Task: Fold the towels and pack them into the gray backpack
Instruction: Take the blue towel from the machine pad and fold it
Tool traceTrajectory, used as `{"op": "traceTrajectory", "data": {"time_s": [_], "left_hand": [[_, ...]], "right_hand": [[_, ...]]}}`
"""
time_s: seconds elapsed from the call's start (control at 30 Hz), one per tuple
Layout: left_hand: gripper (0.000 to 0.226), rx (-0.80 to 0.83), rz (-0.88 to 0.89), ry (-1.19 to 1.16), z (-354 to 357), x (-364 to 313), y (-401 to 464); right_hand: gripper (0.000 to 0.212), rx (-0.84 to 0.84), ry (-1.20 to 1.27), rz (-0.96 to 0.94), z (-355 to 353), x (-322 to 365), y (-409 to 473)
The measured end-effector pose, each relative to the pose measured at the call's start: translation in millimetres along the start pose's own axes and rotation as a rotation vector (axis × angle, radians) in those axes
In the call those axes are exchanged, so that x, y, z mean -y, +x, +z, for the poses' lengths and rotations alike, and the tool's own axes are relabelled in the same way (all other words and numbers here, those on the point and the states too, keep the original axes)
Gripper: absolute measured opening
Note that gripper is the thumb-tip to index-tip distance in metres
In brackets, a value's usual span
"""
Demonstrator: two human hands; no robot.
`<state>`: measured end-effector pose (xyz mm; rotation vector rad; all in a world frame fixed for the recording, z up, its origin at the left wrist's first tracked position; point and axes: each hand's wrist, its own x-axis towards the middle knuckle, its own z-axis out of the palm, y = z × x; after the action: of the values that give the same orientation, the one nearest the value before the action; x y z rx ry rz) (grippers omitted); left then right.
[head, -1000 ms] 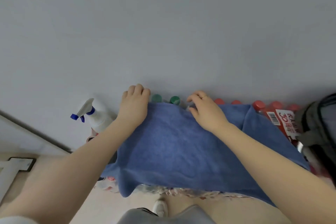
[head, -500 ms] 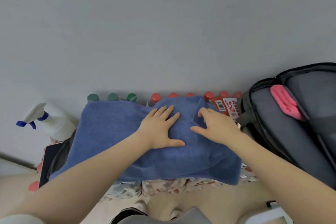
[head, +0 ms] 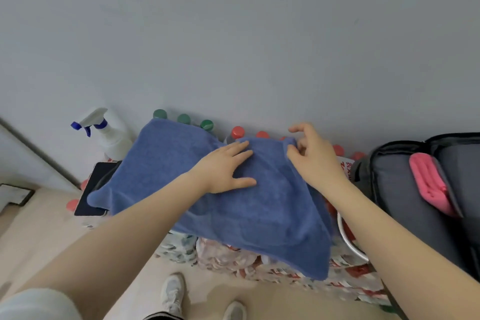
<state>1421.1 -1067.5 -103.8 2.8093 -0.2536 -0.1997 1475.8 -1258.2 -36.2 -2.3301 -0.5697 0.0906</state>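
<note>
Blue towel [head: 259, 205] spread over packs of bottles, near edge hanging down toward floor. Left hand [head: 226, 170] flat on towel middle, fingers stretched, palm pressing, gripping nothing. Right hand [head: 313, 156] at far right corner of towel, thumb and fingers pinching fabric edge. Gray backpack [head: 405, 189] just right of towel, unzipped, pink towel [head: 428, 182] inside its pocket. White spray bottle [head: 109, 132] left of towel, by wall. Green caps [head: 184, 119] and red caps [head: 237, 132] behind towel. Dark tablet [head: 91, 189] under left edge.

Gray backpack [head: 405, 189] cut by right edge; bottles [head: 237, 132] under towel [head: 259, 210].
</note>
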Motion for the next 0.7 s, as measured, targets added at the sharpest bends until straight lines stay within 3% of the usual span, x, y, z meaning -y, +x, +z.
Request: {"op": "traceTrajectory", "data": {"time_s": [0.13, 0.4, 0.5, 0.6, 0.7], "left_hand": [[0.043, -0.239, -0.125, -0.112, -24, 31, -21], [0.034, -0.27, -0.412, -0.337, -54, 139, -62], [0.039, -0.238, -0.569, -0.521, -52, 172, -64], [0.039, -0.16, -0.672, -0.75, -40, 202, -56], [0.022, -0.059, -0.765, -1.013, -23, 223, -46]], "right_hand": [[0.022, 0.141, 0.223, -0.116, 10, 49, 11], [0.026, 0.376, 0.55, -0.06, 76, 143, 57], [0.034, 0.435, 0.473, -0.033, 116, 160, 78], [0.027, 0.45, 0.328, -0.026, 157, 163, 93], [0.018, 0.438, 0.138, -0.081, 190, 157, 103]]}}
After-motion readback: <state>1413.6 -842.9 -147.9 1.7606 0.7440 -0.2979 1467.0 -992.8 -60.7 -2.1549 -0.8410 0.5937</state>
